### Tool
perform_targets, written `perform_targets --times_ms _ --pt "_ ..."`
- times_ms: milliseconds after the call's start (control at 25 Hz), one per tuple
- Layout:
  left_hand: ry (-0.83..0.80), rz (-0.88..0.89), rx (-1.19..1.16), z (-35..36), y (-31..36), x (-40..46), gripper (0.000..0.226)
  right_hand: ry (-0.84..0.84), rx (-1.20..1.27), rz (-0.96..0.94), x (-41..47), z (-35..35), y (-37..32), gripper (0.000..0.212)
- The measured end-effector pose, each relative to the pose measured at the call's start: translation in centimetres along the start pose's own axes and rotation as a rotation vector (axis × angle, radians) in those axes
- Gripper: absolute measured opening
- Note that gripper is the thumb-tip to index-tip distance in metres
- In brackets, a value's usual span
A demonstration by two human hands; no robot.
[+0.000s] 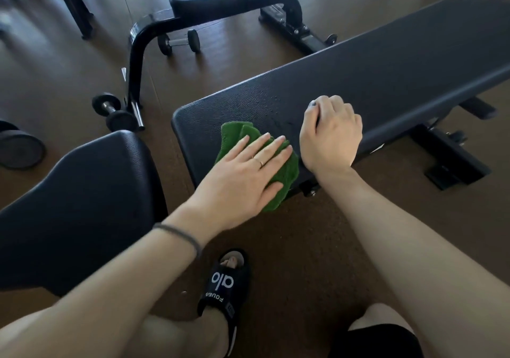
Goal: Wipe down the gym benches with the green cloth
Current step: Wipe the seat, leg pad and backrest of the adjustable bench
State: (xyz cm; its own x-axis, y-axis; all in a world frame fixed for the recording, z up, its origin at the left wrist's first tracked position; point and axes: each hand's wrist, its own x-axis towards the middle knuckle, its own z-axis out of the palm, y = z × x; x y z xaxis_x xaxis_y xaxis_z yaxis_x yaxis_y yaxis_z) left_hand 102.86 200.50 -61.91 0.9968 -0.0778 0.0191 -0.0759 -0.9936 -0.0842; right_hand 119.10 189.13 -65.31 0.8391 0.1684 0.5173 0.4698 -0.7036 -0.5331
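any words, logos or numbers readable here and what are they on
"alo" in large white letters on the strap of the black slipper, upside down from this view.
"FOUEA" or something close, in small white letters lower on the same strap; the last letters are uncertain.
A small square tag on the slipper's side, too small to read.
Nothing readable on the benches, the green cloth, the dumbbells or the white patch under the long bench.

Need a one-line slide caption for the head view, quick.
Left hand presses green cloth flat on black bench; right hand rests curled beside it.
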Motion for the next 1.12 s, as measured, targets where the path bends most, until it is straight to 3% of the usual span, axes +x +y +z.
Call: perform_targets --times_ms 120,280,520,760,960,1120 --pt "-0.026 -0.096 -0.157 0.0 -1.8 4.8 0.060 0.006 -0.003 0.011 0.3 0.0 0.2 0.036" --pt "-0.056 -0.276 -0.140 0.2 -2.2 8.8 0.056 -0.003 0.013 -0.003 0.3 -0.2 0.3 0.034" --pt "-0.094 -0.198 -0.170 -0.2 -2.8 8.1 0.057 -0.007 0.017 0.007 0.2 -0.4 0.2 0.033" --pt "-0.032 -0.199 -0.184 0.8 -6.7 14.2 0.054 -0.038 0.017 0.023 0.4 -0.7 0.1 0.035" --pt "-0.047 -0.319 -0.253 1.1 -9.4 19.9 0.053 -0.010 0.041 0.055 0.6 -0.6 -0.1 0.032" --pt "-0.018 -0.352 -0.204 0.5 -9.6 14.3 0.056 0.001 0.071 0.051 0.1 -0.7 -0.2 0.031"
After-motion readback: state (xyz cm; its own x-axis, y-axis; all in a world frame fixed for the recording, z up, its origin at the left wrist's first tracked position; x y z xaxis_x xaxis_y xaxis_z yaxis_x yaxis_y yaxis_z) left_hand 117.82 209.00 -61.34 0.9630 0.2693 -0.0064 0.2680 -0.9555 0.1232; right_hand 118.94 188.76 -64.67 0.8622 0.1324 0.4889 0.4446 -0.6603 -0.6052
